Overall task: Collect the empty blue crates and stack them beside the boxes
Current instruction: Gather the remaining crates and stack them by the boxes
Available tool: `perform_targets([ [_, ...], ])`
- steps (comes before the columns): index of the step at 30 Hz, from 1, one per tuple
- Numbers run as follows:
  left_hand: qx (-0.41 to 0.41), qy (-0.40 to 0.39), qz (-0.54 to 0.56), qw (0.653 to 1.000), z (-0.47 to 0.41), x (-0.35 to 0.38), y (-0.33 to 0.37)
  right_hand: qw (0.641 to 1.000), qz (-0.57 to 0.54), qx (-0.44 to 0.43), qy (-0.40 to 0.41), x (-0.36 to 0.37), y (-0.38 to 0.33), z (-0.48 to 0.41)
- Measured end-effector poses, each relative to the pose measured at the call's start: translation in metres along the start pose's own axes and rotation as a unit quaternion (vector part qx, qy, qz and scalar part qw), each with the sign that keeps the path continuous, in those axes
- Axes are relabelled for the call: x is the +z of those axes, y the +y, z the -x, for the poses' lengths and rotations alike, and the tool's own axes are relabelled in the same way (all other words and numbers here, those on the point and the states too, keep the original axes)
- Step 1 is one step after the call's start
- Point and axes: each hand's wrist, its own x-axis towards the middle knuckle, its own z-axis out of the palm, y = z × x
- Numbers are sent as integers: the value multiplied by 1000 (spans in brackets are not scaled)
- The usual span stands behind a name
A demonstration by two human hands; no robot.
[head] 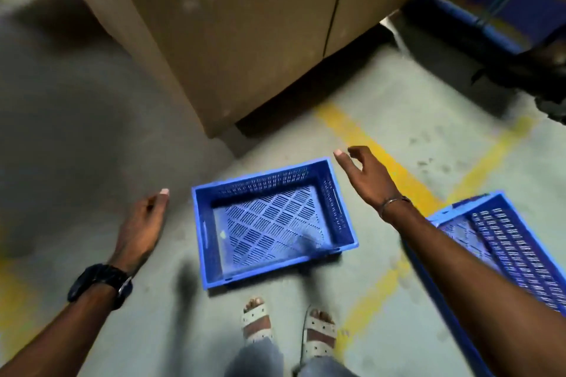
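An empty blue crate with a slotted bottom sits on the floor just in front of my feet, close to the large cardboard boxes. My left hand hovers to the crate's left, fingers loosely curled, holding nothing. My right hand hangs above the crate's far right corner, fingers relaxed, also holding nothing and apart from the rim. A second blue crate lies at the right, partly hidden behind my right forearm.
Yellow floor lines cross the grey concrete to the right of the crate. Blue shelving or pallet parts and a dark object stand at the upper right. My sandalled feet are right behind the crate.
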Motion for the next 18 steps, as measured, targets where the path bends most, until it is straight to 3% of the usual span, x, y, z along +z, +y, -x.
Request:
perform_targets([
  [6, -78, -43, -3, 996, -77, 149, -138, 994, 16, 103, 9, 103, 183, -89],
  [9, -90, -2, -19, 996, -100, 197, -177, 990, 11, 138, 21, 137, 240, -119],
  [11, -112, 69, -17, 991, -117, 218, -203, 988, 1, 152, 28, 155, 264, -135],
  [13, -121, 103, 53, 986, -131, 224, -226, 987, -30, 152, 30, 171, 278, -146],
  [15, -108, 106, 113, 982, -131, 225, -236, 983, -94, 153, 34, 185, 285, -151],
  [18, -162, 68, 170, 970, -117, 227, -233, 974, -160, 152, 44, 193, 288, -153],
])
